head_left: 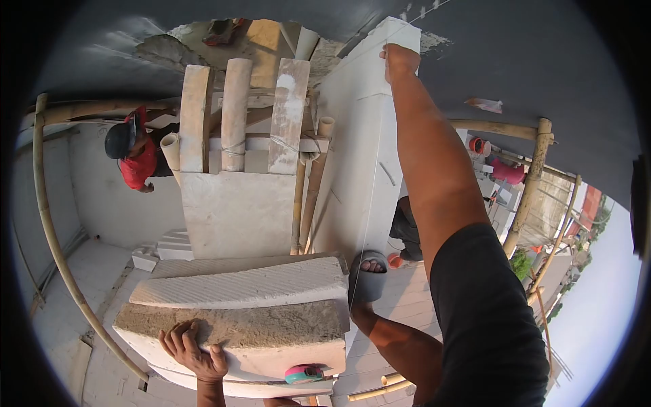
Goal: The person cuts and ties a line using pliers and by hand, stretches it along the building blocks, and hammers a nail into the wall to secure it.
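My left hand lies on the edge of a pale block with a rough mortar-coated face, fingers spread over the grey surface. To its right on the same block is a teal and pink round tool. Behind that block lies another white block with a grooved face. My right hand is stretched far forward to the white block at the far end of the wall, its fingers curled against the block's side. A thin string runs past this end block.
Wooden planks and bamboo poles form scaffolding. A person in red stands lower at the left. My sandalled foot rests beside the wall. Another person in pink is far right. A dark wall stands ahead.
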Available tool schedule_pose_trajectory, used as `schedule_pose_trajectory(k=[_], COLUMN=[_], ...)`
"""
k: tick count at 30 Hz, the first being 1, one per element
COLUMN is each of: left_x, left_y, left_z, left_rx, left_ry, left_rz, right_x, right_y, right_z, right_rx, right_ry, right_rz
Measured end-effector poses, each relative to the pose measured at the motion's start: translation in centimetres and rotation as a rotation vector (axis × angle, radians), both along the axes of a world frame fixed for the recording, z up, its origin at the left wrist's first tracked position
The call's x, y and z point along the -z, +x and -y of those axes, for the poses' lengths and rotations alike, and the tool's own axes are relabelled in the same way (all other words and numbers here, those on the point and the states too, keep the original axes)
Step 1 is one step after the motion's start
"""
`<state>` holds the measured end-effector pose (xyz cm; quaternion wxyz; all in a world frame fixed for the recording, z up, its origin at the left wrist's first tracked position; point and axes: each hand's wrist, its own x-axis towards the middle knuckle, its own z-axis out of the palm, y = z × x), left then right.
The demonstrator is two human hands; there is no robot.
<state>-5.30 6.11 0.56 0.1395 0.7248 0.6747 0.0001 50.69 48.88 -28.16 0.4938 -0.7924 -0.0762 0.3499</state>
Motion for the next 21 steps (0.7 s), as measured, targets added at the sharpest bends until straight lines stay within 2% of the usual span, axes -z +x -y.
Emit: schedule_pose_trajectory(k=[3, 10, 15, 21], left_x=[0.1, 0.3, 0.4, 0.2], left_y=[-0.2, -0.5, -0.6, -0.5], left_z=[0.1, 0.6, 0.6, 0.5], left_rx=[-0.018, -0.012, -0.009, 0.008], left_ry=[-0.014, -0.016, -0.014, -0.019], left_rz=[0.031, 0.002, -0.002, -0.011], right_x=[-1.8, -3.4, -6.4, -9.1], right_y=[-0.7, 0.2, 0.3, 1.0], right_z=[-0.1, -0.5, -0.2, -0.3], right_rx=[0.136, 0.197, 0.115, 0.048], right_ry=[0.074, 0.152, 0.226, 0.37], right_rz=[-0.11, -0.164, -0.29, -0.306])
